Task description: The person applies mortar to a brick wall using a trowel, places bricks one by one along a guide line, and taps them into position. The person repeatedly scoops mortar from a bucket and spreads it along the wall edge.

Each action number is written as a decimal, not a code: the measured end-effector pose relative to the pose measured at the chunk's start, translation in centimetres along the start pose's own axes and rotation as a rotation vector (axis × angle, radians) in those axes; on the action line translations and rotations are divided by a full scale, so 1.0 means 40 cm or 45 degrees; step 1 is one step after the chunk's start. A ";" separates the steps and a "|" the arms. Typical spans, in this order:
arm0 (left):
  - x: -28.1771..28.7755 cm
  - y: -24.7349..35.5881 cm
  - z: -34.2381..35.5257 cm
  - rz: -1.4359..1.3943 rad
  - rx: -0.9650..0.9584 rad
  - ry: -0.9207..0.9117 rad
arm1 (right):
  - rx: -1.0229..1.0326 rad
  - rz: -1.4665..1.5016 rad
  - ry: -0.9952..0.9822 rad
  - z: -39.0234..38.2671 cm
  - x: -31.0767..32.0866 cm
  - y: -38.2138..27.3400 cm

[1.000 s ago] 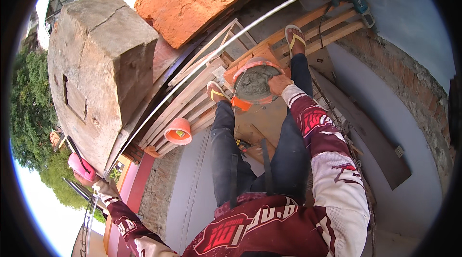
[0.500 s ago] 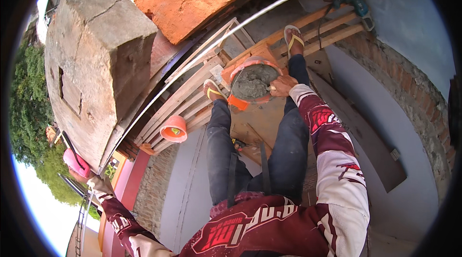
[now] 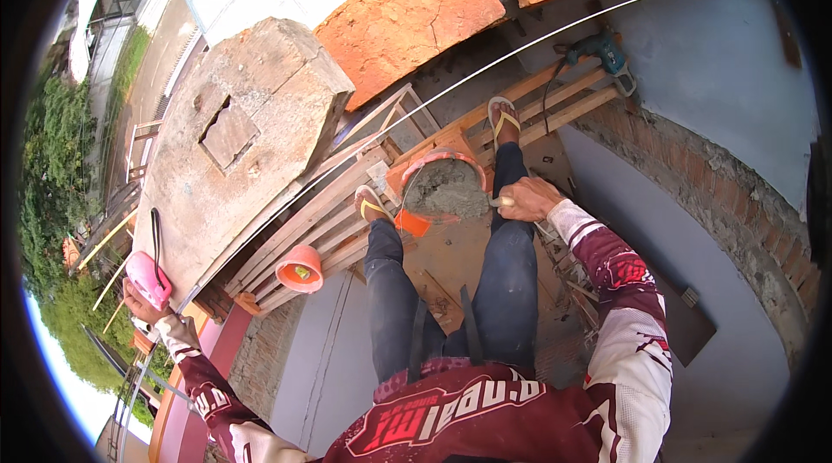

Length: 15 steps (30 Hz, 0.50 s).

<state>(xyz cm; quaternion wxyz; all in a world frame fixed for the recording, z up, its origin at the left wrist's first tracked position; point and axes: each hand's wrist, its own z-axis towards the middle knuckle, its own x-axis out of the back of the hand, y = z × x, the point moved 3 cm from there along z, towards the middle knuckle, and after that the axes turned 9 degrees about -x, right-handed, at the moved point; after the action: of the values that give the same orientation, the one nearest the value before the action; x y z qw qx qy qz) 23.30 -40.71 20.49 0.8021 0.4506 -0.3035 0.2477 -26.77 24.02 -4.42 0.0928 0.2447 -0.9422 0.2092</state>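
My right hand (image 3: 530, 199) is closed around the short pale handle of a trowel (image 3: 500, 201). Its blade is hidden under grey mortar (image 3: 446, 189) at the near right side of an orange bucket (image 3: 406, 173). The bucket stands between my feet. Far to the left, my left hand (image 3: 146, 305) has its fingers curled round a pink rounded case (image 3: 149, 279) with a black strap. The case sits against the near end of a large weathered concrete block (image 3: 269, 129). I cannot make out what kind of tool the case is.
A taut white string (image 3: 511, 51) runs diagonally past orange bricks (image 3: 416, 21). My sandalled feet rest on wooden planks (image 3: 303, 220), where a small orange bucket (image 3: 300, 269) also stands. A teal power drill (image 3: 600, 56) with its cord lies at the far right.
My right hand has shifted toward me relative to the bucket, with mortar drawn to its near right side. The view has moved, showing more bricks. My left hand stays at the pink case.
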 end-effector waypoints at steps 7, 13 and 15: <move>-0.039 0.002 -0.016 -0.130 -0.032 0.003 | 0.009 -0.065 0.327 -0.308 0.413 -0.121; -0.065 0.055 -0.035 0.023 -0.054 0.042 | 0.120 -0.175 0.633 -0.463 0.691 -0.273; -0.068 0.056 -0.037 0.012 -0.035 0.050 | 0.168 -0.209 0.736 -0.471 0.740 -0.321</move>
<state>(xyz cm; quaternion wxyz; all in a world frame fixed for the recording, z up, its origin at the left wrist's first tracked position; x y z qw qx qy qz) 20.28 -38.71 19.24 0.8130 0.4331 -0.2931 0.2560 -44.52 9.65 25.13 0.3575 0.2559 -0.8382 0.3228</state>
